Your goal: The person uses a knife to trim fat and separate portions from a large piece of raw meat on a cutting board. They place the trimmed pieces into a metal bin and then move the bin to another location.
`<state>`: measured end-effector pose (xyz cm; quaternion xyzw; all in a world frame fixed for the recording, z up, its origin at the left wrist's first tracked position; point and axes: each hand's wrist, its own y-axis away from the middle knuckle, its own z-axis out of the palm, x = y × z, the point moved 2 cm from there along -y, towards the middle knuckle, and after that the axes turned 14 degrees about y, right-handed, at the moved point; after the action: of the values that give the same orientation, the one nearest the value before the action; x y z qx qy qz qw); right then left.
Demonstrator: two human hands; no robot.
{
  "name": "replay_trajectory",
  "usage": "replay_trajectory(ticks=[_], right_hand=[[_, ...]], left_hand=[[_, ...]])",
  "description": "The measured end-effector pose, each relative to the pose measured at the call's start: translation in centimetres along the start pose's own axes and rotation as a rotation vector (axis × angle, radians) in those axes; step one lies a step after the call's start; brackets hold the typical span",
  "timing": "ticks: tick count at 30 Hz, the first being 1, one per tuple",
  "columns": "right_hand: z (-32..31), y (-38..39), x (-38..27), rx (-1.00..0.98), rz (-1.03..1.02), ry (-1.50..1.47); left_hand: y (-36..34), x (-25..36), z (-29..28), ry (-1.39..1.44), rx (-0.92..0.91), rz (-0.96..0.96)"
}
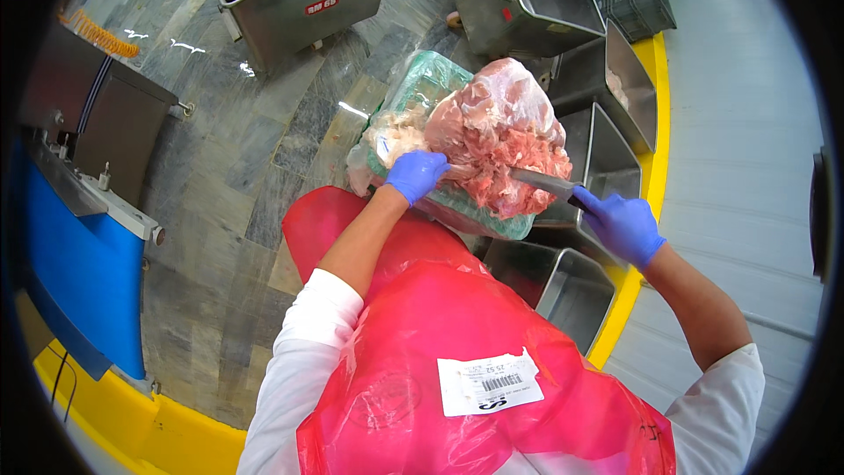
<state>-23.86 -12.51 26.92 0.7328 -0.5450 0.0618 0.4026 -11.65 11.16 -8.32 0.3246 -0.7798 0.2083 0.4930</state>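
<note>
A large pile of pink, trimmed meat (497,119) lies on a teal crate (497,227) lined with clear plastic in front of me, with paler scraps (394,136) at its left side. My left hand (417,177), in a blue glove, is closed on the near-left edge of the meat. My right hand (622,224), also gloved, grips a knife (549,182) by its dark handle; the blade lies against the meat, pointing left. A red plastic apron (387,325) covers my front.
Steel bins (549,295) line the yellow edge (653,185) along the white wall at right, with stacked crates (633,0) beyond. A bin of meat (299,13) stands at top left. A machine with a blue belt (88,273) is at left on the tiled floor (211,255).
</note>
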Motion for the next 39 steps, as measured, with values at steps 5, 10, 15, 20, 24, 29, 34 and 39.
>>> replay_trajectory(ticks=[5, 10, 15, 20, 24, 29, 34, 39], right_hand=[[4.2, 1.2, 1.6, 0.096, 0.009, -0.086], [9.4, 2.2, 1.4, 0.222, 0.067, -0.127], [16.4, 3.5, -1.1, 0.328, 0.166, -0.323], [21.2, 3.5, -6.5, 0.498, 0.344, -0.987], [16.4, 5.3, -6.5, 0.232, 0.462, -1.166], [14.3, 9.2, -5.5, 0.214, 0.531, -1.064], [13.6, 11.9, -7.2, 0.283, 0.587, -1.076], [12.0, 12.0, -8.4, 0.066, 0.657, -1.139]], left_hand=[[-0.4, 0.0, 0.2, -0.028, 0.036, -0.037], [0.1, -0.8, 0.9, -0.021, 0.102, -0.045], [1.0, -0.6, 0.8, -0.024, 0.095, 0.009], [0.2, 2.4, 0.9, -0.111, 0.088, -0.088], [-1.4, 5.0, 2.6, -0.259, 0.014, -0.082], [-2.0, 4.6, 6.4, -0.110, -0.073, -0.334], [-2.8, 6.2, 6.4, -0.119, -0.170, -0.202], [-4.8, 6.8, 5.8, -0.022, -0.124, -0.014]])
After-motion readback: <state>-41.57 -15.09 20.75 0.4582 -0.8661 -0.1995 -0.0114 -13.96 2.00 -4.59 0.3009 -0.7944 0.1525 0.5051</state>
